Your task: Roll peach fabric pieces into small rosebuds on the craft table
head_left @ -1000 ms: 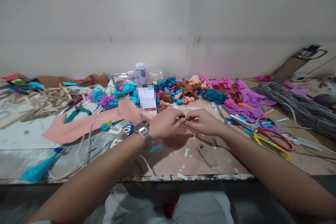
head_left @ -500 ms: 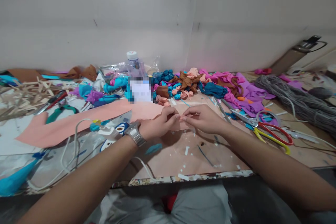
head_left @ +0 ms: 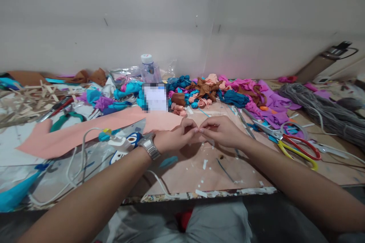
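Observation:
My left hand (head_left: 178,135), with a metal watch (head_left: 150,147) on its wrist, pinches an edge of peach crepe paper above the table. My right hand (head_left: 221,131) meets it fingertip to fingertip, also pinching at the paper. Only a little of the pinched part shows between the fingers. A long sheet of peach crepe paper (head_left: 94,128) stretches from the left of the table to behind my left hand. Beyond my hands lie rolled peach paper flowers (head_left: 204,102) among crumpled teal, brown and pink ones.
Scissors with red and yellow handles (head_left: 302,148) lie on the right, near a grey yarn bundle (head_left: 313,104). Green-handled pliers (head_left: 67,119) and wooden sticks (head_left: 42,97) are at left. A phone (head_left: 155,98) stands before a plastic bottle (head_left: 149,69). A white cable (head_left: 82,148) crosses the front left.
Both hands stay pinched together in nearly the same place. The peach bit seen between my fingertips shows less now. The view has shifted slightly.

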The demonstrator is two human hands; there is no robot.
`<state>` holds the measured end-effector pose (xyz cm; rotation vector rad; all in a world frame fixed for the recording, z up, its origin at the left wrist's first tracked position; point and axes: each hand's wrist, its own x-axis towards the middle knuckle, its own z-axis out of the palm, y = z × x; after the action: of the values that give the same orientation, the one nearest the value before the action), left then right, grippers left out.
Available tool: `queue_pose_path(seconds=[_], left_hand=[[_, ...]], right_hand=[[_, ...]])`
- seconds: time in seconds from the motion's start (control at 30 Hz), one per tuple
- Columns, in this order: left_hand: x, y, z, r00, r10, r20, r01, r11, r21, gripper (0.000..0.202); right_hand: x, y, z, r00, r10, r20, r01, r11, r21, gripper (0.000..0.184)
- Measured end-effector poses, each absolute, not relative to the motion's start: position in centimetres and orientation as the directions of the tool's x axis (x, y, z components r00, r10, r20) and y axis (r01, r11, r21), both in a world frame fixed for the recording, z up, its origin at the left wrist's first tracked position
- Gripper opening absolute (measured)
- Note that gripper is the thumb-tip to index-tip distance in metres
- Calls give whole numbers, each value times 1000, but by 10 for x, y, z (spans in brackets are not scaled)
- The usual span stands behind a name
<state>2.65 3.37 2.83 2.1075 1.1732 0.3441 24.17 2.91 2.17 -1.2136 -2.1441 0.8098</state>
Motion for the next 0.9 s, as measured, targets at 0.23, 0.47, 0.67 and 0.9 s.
queue_pose_path(seconds=[0.23, 0.47, 0.67, 0.9], left_hand=[[23, 34, 30, 486, 849, -207, 757, -290, 586, 50], [21, 35, 39, 424, 861, -283, 829, -243, 504, 57], [21, 37, 39, 429, 864, -263, 799, -227, 557, 55], [22, 39, 36, 454, 877, -158, 731, -265, 629, 40]], right_hand=[[241, 28, 22, -415, 894, 170, 566, 400, -721, 18], [241, 28, 22, -417, 888, 193, 584, 425, -691, 16], [240, 26, 23, -413, 886, 211, 583, 435, -686, 15], [239, 26, 24, -399, 896, 194, 591, 412, -694, 15]])
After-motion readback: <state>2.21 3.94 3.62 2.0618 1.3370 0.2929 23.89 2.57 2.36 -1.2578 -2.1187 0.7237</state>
